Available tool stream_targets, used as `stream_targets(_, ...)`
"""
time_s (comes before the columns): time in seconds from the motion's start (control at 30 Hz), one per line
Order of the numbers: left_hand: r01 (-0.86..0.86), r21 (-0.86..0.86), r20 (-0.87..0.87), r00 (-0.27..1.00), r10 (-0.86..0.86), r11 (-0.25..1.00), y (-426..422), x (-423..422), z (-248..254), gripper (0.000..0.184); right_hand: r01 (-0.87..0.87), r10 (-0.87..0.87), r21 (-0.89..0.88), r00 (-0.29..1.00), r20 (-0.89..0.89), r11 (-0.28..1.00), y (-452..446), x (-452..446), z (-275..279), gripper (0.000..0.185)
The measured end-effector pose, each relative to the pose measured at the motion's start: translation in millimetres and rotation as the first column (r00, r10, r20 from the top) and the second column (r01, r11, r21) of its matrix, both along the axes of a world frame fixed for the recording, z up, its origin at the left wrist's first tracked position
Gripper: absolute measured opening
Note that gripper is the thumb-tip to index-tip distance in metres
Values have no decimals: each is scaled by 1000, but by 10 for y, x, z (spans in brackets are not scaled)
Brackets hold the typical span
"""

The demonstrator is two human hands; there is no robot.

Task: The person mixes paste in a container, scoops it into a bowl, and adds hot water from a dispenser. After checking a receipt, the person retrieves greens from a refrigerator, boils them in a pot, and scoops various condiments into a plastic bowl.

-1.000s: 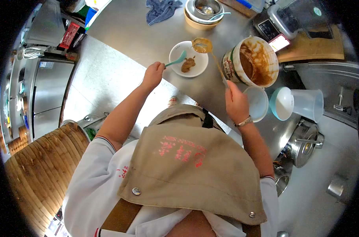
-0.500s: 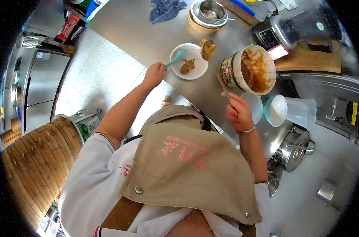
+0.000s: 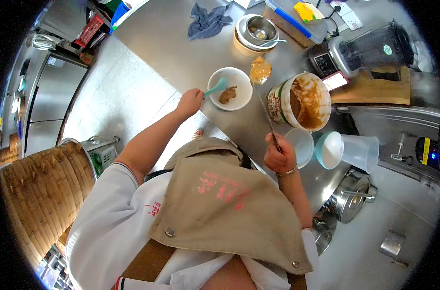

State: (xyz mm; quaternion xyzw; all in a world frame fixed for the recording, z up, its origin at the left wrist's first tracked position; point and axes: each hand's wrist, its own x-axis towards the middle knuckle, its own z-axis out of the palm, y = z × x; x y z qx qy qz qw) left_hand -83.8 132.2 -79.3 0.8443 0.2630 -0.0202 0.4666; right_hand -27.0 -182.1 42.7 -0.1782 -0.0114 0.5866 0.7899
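My left hand (image 3: 190,104) is closed on the handle of a teal spoon (image 3: 219,86), whose head is over the white bowl (image 3: 239,98). A lump of brown paste (image 3: 228,94) lies in that bowl. My right hand (image 3: 280,153) grips a long-handled metal spoon (image 3: 264,107). Its head, beyond the bowl's right rim, carries a heap of tan paste (image 3: 261,71). Just right of the long handle stands a labelled tub (image 3: 276,102), tilted toward me in view, with brown paste inside and smeared on its wall.
Beyond the bowl are nested bowls (image 3: 258,30) and a grey cloth (image 3: 208,21). A blender (image 3: 358,48) and a lit phone (image 3: 335,81) are at the right. A clear container (image 3: 300,145) and a translucent pitcher (image 3: 360,152) stand nearer. Bamboo steamers (image 3: 48,193) are stacked at left.
The long-handled spoon has turned, so its paste now faces up into view, and its head sits slightly farther from the bowl. My left hand and the teal spoon have hardly moved.
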Motion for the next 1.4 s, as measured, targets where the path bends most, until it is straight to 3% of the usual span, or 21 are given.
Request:
stream_targets(0.13,-13,-39,-50,999,11,999,-22,4,83,30,11,9,-97,978,209,995,29,19,96,31)
stream_targets(0.23,-14,-32,-31,999,13,999,-23,10,145,29,-26,35,-41,973,228,999,46,42,125,31)
stream_targets(0.3,-17,-34,23,1000,18,999,-34,-6,188,29,-27,51,-118,978,200,993,28,41,91,32)
stream_targets(0.4,-132,-368,22,988,151,920,-28,-38,341,29,-40,71,-223,988,135,974,-9,36,-84,32)
stream_targets(0.53,-130,-584,35,982,185,801,24,-18,684,27,-40,132,-435,974,183,899,35,93,-158,33)
stream_targets(0.63,-92,-558,108,977,182,825,60,27,781,27,-13,126,-538,976,175,843,32,112,-182,32)
stream_targets(0.87,-76,-642,-1,995,99,763,81,32,912,27,-43,167,-512,966,199,858,15,195,-214,30)
stream_targets(0.97,-75,-597,-5,996,91,799,61,39,914,26,-26,169,-544,962,214,839,41,192,-185,29)
stream_targets(1.17,49,-136,22,999,-46,989,72,76,719,28,-8,179,-573,953,244,820,58,179,-122,28)
stream_targets(1.4,75,9,26,997,-75,997,84,104,455,28,110,86,-522,937,337,846,-6,176,200,30)
